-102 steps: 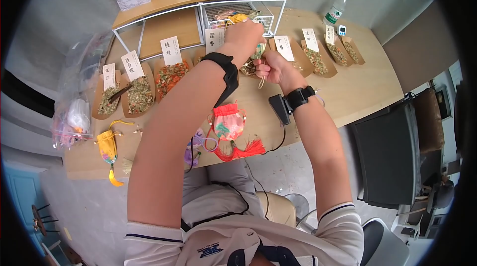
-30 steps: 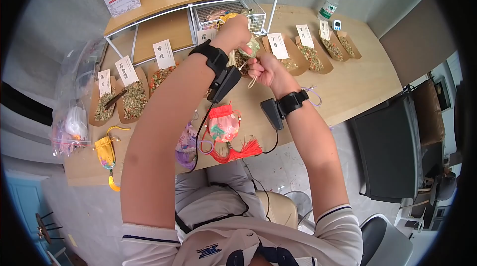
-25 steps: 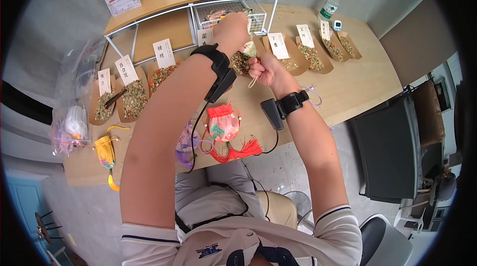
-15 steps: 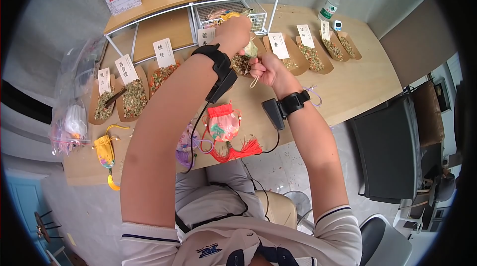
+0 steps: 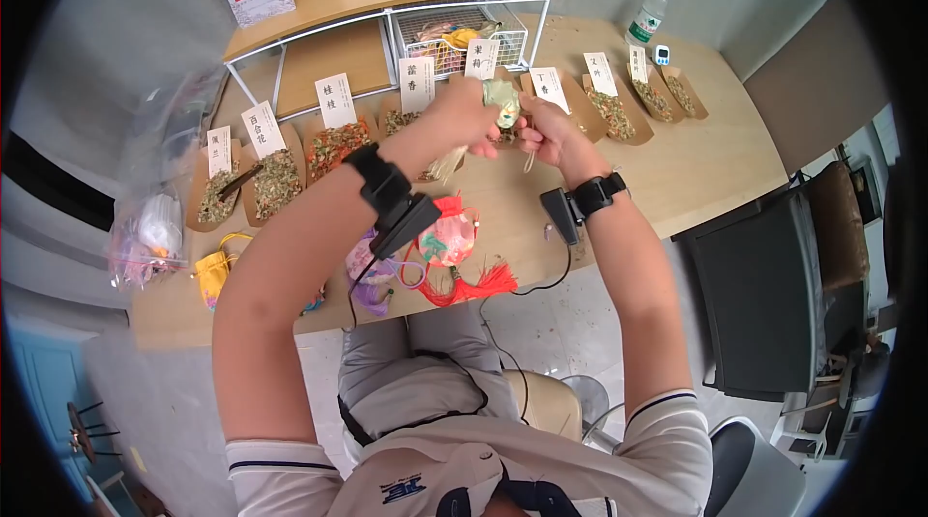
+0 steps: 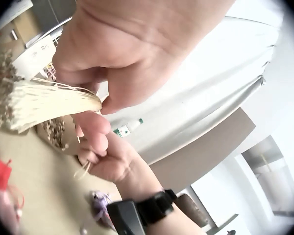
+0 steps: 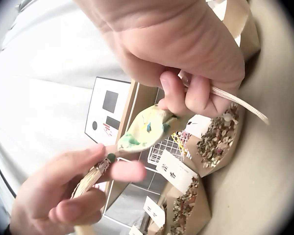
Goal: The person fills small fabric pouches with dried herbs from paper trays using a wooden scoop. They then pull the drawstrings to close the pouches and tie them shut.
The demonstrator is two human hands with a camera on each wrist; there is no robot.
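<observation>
A pale green drawstring sachet (image 5: 502,101) with coloured patterns is held between both hands above the herb trays. My left hand (image 5: 462,119) pinches its tasselled end, with the thumb and fingers around the beaded join; the cream tassel (image 6: 49,104) hangs out below that hand. At the gathered neck, my right hand (image 5: 551,134) grips the sachet with curled fingers. A cream cord (image 7: 240,102) sticks out from the right fist. In the right wrist view, the sachet's body (image 7: 144,128) looks slim and stretches between the two hands.
Paper trays of dried herbs with labels line the table, including orange bits (image 5: 336,152). A red sachet (image 5: 449,235) and a yellow one (image 5: 212,277) lie near the front edge. Behind stand a wire basket (image 5: 512,45) and a bottle (image 5: 649,16).
My left hand has come down and nearer from in front of the wire basket, bringing the tassel into sight. My right hand keeps its grip on the neck. The head view has shifted slightly.
</observation>
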